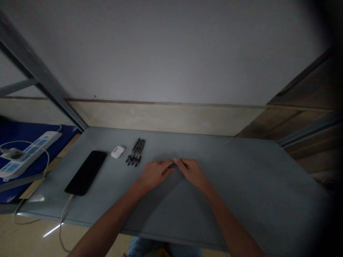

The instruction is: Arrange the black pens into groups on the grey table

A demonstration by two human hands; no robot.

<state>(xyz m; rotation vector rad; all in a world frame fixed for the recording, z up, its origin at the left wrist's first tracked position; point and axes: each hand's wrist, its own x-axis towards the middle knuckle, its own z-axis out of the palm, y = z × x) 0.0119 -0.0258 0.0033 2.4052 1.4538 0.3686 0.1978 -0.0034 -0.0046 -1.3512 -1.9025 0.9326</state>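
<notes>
Forearms (pixel 115 214): behind left grip (pixel 154 174), right grip (pixel 193 172).
Grips: both pinching slim dark rod (pixel 172 166).
Rod: presumably light, stiff; best held near ends.

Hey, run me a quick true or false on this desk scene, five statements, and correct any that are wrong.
1. The left hand and the right hand both hold a thin dark object. True.
2. A cable leads from the black phone. True.
3. The phone stands upright. False: it lies flat on the gray table.
4. The small white case lies between the phone and the pens. True.
5. The pens lie scattered far apart. False: they lie close together, side by side.
</notes>
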